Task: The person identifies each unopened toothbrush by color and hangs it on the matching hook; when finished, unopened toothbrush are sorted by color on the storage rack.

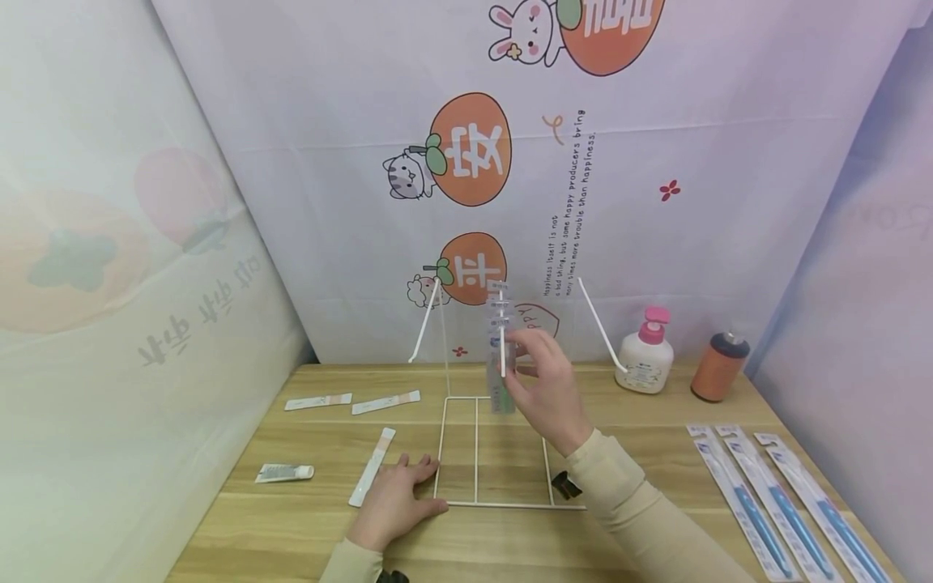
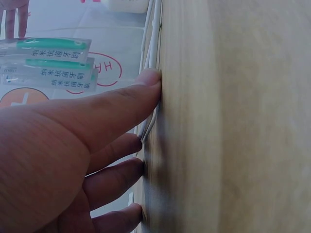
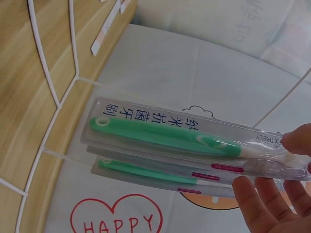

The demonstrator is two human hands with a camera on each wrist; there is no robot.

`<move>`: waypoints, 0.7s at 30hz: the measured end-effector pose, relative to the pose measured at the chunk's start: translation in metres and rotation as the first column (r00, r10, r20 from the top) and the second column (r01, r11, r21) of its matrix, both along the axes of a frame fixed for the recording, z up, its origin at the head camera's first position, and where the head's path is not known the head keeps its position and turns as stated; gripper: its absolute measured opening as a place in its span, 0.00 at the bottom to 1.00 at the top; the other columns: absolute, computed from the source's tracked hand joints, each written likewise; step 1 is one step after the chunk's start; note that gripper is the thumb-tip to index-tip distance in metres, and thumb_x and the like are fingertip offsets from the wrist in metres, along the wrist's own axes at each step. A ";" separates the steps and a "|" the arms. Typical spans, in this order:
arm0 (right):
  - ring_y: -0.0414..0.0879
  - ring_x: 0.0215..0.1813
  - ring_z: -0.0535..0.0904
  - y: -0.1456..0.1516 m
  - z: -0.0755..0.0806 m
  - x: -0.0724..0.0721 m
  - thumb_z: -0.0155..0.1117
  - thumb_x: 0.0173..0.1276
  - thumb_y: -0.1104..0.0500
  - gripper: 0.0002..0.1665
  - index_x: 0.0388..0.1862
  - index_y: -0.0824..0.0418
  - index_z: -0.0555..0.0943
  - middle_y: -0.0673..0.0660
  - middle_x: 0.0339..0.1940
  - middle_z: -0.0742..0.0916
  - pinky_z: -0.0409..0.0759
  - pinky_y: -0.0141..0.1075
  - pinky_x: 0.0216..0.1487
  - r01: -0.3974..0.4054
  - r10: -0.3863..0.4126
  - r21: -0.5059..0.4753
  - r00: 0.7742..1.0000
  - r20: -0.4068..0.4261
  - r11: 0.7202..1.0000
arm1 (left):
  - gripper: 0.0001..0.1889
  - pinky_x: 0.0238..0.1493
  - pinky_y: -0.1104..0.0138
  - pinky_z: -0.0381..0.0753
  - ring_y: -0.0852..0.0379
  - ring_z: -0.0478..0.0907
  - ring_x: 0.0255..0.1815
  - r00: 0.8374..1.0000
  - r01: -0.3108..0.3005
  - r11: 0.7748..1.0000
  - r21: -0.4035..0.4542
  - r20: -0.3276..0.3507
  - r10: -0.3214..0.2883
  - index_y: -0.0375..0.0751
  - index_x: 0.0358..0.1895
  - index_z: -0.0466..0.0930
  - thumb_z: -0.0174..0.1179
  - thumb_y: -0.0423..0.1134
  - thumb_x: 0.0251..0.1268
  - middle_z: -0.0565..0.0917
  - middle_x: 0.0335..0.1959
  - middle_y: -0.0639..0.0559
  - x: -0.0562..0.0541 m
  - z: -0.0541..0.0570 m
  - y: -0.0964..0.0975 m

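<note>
Beige sleeves (image 1: 641,510) reach in along the bottom edge, the right one covering part of the white wire rack (image 1: 476,453). Three packaged toothbrushes (image 1: 497,390) hang one behind another on the rack's middle hook, long axes near upright, bristle ends up and green handle ends down toward the table (image 1: 510,546). Right hand (image 1: 550,393) pinches the nearest pack's upper part between thumb and fingers; some fingertips are hard to place against the packs. Left hand (image 1: 397,500), fingers loosely spread, rests at the rack's near left corner. The right-wrist view cuts off the packs' upper ends.
</note>
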State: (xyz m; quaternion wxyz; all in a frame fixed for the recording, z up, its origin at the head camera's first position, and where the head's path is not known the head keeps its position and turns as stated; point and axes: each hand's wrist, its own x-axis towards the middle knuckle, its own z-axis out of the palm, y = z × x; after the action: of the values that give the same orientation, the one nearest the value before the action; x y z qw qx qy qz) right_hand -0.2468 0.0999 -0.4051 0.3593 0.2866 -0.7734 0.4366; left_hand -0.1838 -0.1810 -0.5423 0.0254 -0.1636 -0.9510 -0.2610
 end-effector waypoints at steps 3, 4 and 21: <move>0.56 0.52 0.87 0.001 0.000 0.001 0.77 0.61 0.78 0.32 0.63 0.64 0.79 0.61 0.59 0.83 0.92 0.41 0.44 0.009 -0.009 0.007 1.000 0.001 1.000 | 0.36 0.70 0.27 0.66 0.18 0.71 0.71 1.000 -0.003 1.000 0.001 0.005 0.003 0.41 0.67 0.87 0.81 0.57 0.57 0.85 0.67 0.41 0.000 0.000 0.000; 0.56 0.52 0.87 0.001 -0.001 0.001 0.77 0.61 0.78 0.32 0.63 0.64 0.79 0.62 0.59 0.83 0.92 0.41 0.44 0.009 -0.009 0.006 1.000 0.000 1.000 | 0.37 0.71 0.27 0.66 0.18 0.71 0.72 1.000 -0.005 1.000 0.002 0.007 0.005 0.42 0.67 0.87 0.81 0.58 0.57 0.85 0.67 0.41 0.000 -0.001 0.000; 0.55 0.53 0.87 0.020 -0.010 0.008 0.81 0.58 0.76 0.35 0.65 0.63 0.81 0.61 0.61 0.84 0.92 0.44 0.43 -0.006 0.006 -0.032 1.000 0.012 0.999 | 0.37 0.70 0.27 0.66 0.18 0.72 0.71 1.000 -0.007 1.000 0.006 -0.010 0.007 0.41 0.66 0.87 0.81 0.58 0.56 0.85 0.66 0.41 0.000 -0.004 0.000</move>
State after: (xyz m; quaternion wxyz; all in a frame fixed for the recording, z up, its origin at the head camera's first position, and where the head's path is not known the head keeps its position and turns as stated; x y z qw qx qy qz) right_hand -0.2388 0.1199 -0.4155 0.3579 0.2808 -0.7676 0.4516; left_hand -0.1839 -0.1810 -0.5458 0.0313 -0.1616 -0.9507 -0.2627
